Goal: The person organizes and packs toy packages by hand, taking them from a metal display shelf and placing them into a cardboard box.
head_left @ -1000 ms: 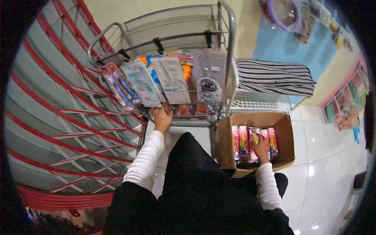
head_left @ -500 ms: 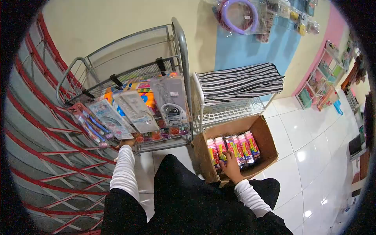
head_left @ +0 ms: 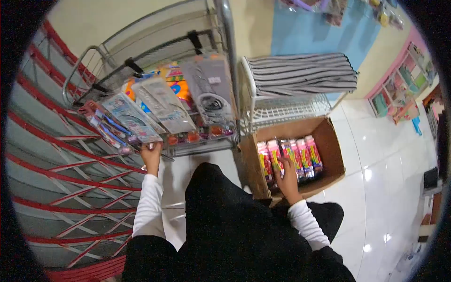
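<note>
My left hand (head_left: 151, 159) has its fingers closed at the lower edge of a light blue hanging package (head_left: 131, 115); a small white-and-red piece shows at the fingertips. Around it on the metal rack (head_left: 225, 37) hang a package of blue toothbrush-like items (head_left: 111, 128), a whitish package (head_left: 164, 105) and a grey one (head_left: 210, 89). My right hand (head_left: 287, 180) reaches into an open cardboard box (head_left: 331, 155), its fingers over pink-capped colourful packs (head_left: 300, 157). Whether those fingers grip a pack is unclear.
A white shelf with a striped cloth (head_left: 300, 73) stands behind the box. Red folding gate bars (head_left: 70, 188) line the left side. A small rack (head_left: 404, 82) with goods leans by the wall at right, over white floor tiles (head_left: 347, 188).
The view has shifted, so the rack and box look nearer. My left hand has come out lower and shows more fully at the light blue package. My right hand stays over the packs.
</note>
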A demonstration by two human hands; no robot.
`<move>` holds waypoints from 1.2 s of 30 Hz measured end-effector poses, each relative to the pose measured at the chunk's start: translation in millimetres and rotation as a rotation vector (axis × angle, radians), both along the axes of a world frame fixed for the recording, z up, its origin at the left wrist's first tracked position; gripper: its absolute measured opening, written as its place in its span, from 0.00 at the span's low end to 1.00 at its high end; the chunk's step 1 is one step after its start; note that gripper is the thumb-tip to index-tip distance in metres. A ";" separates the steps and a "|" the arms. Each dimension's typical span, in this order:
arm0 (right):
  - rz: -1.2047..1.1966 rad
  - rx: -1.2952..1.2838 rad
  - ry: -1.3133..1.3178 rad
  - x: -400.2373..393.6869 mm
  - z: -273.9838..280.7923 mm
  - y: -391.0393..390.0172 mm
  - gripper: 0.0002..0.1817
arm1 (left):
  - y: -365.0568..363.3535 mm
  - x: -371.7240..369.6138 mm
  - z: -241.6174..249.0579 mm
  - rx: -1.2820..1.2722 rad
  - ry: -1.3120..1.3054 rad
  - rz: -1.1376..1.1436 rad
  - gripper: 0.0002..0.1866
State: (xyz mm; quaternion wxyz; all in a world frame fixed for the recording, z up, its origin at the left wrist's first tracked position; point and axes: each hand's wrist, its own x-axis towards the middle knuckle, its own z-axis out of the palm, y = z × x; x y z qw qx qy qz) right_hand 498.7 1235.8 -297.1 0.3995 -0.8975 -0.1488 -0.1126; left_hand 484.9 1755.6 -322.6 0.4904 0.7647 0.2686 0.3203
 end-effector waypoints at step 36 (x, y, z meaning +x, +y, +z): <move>-0.046 -0.156 0.471 125.6 -149.4 -102.7 0.32 | -236.0 -40.9 38.0 -0.012 0.380 -0.754 0.24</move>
